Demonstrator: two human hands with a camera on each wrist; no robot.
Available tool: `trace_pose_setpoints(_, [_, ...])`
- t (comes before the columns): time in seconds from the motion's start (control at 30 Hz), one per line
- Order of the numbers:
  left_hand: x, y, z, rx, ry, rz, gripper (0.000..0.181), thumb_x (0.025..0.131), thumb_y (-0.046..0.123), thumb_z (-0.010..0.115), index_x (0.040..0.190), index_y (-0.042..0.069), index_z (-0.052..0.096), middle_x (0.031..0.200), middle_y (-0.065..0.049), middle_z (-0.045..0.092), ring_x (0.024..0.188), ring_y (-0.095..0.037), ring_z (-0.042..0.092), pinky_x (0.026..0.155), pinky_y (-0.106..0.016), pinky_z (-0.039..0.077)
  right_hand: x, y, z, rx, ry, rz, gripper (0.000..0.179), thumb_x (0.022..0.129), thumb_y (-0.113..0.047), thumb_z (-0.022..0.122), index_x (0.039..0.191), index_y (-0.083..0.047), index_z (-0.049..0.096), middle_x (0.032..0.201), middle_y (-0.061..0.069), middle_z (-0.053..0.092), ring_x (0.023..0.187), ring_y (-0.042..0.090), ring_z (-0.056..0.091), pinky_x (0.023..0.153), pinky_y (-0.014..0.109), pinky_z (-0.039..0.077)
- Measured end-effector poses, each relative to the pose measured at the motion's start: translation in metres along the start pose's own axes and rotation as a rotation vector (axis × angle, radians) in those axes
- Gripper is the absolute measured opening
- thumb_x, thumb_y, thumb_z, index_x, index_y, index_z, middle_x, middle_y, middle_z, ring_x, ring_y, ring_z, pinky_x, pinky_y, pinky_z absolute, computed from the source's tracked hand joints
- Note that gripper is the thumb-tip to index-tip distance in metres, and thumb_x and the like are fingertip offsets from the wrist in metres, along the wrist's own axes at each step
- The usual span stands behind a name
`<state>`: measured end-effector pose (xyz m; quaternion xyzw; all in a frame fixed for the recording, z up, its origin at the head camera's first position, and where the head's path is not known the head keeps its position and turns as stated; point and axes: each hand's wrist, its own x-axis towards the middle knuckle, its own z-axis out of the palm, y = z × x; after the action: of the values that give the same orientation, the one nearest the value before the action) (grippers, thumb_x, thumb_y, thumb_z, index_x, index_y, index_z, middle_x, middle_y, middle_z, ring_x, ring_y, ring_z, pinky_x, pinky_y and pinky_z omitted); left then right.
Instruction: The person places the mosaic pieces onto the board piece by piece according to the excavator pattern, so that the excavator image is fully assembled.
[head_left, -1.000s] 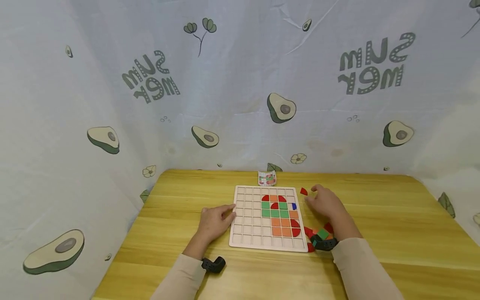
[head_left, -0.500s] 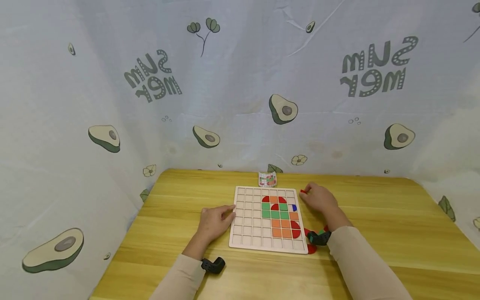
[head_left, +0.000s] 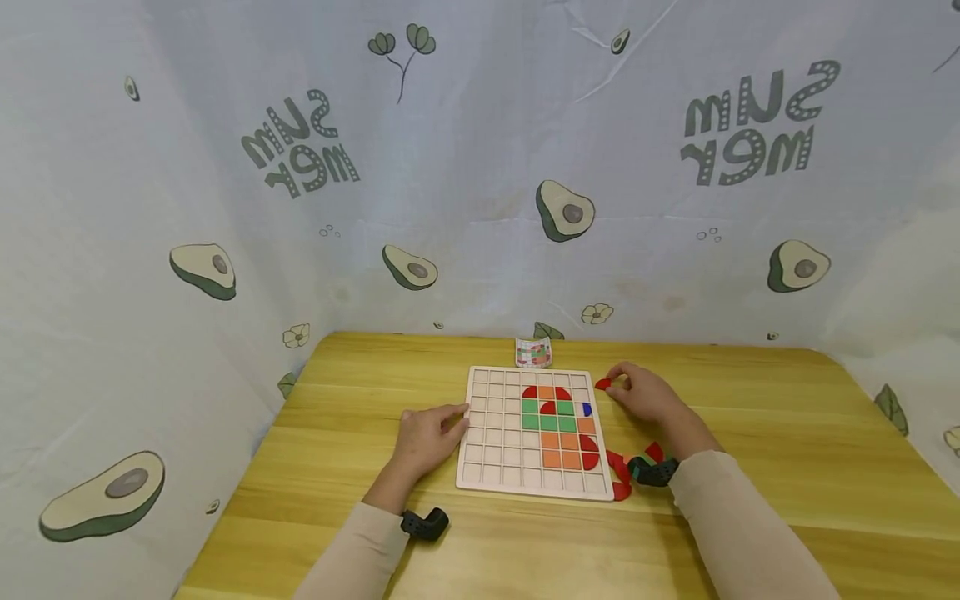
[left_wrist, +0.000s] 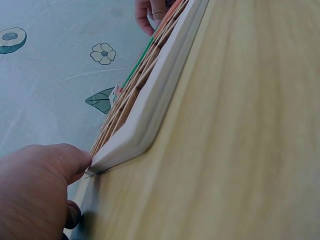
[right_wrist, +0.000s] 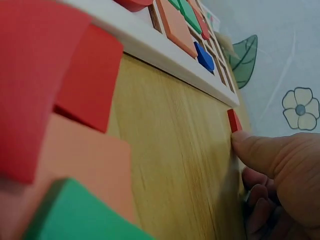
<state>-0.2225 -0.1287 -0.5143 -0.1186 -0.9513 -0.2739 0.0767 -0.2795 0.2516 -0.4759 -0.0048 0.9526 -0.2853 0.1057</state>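
Head view shows the right hand [head_left: 649,397] pinching a red curved tile [head_left: 602,384] beside the grid board's [head_left: 495,454] far right corner; a weak pinch could let it turn. The left hand [head_left: 422,440], thumb and index finger spread, touches the board's left edge; pushing could shift it.

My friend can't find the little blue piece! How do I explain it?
On the wooden table, find the big pale grid board. In the head view, look along its right-edge column: the blue piece sits just above an orange square. The other pieces are red, green or orange; this is the only blue one.
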Motion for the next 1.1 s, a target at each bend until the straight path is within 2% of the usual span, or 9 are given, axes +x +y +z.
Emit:
trace_pose_setpoints(0.13, [0.0,0.0,0.0,-0.002,0.004,0.005,0.033,0.099,0.041,0.064,0.129,0.03,0.072,0.057,0.013,0.045,0.056,-0.002,0.039,0.076,-0.032,0.025,-0.001,-0.001,0.0,-0.018,0.007,0.0,0.03,0.103,-0.023,0.061,0.127,-0.005,0.056,0.091,0.012,0.054,0.082,0.025,0.052,0.071,0.033,0.043])
trace_pose_setpoints(0.37, [0.0,-0.001,0.0,-0.008,0.01,0.005,0.032,0.099,0.041,0.064,0.128,0.031,0.073,0.057,0.014,0.045,0.056,-0.002,0.039,0.076,-0.032,0.025,-0.004,-0.002,0.001,0.012,0.001,0.01,0.033,0.104,-0.025,0.058,0.127,-0.002,0.052,0.094,0.014,0.056,0.082,0.024,0.052,0.071,0.032,0.044])
trace_pose_setpoints(0.53, [-0.001,0.0,-0.001,-0.011,0.01,0.008,0.032,0.099,0.04,0.064,0.128,0.03,0.073,0.056,0.014,0.044,0.055,-0.002,0.039,0.076,-0.032,0.026,-0.009,-0.007,0.004,0.033,0.025,-0.086,0.033,0.104,-0.027,0.059,0.127,-0.003,0.054,0.096,0.011,0.059,0.083,0.023,0.054,0.074,0.033,0.045])
trace_pose_setpoints(0.7, [0.0,-0.001,-0.001,-0.007,0.009,0.011,0.032,0.1,0.041,0.063,0.128,0.03,0.073,0.056,0.014,0.043,0.055,-0.002,0.038,0.076,-0.032,0.026,-0.019,-0.024,0.011,0.032,0.027,-0.202,0.029,0.103,-0.027,0.061,0.123,-0.006,0.057,0.092,0.007,0.06,0.079,0.02,0.053,0.071,0.032,0.045])
trace_pose_setpoints(1.1, [0.001,-0.001,-0.001,-0.012,0.021,0.022,0.031,0.1,0.038,0.064,0.127,0.028,0.074,0.057,0.014,0.044,0.056,-0.002,0.038,0.075,-0.032,0.025,-0.05,-0.065,0.032,0.062,-0.077,-0.27,0.024,0.1,-0.024,0.067,0.118,-0.009,0.06,0.081,0.002,0.054,0.07,0.016,0.05,0.062,0.028,0.043])
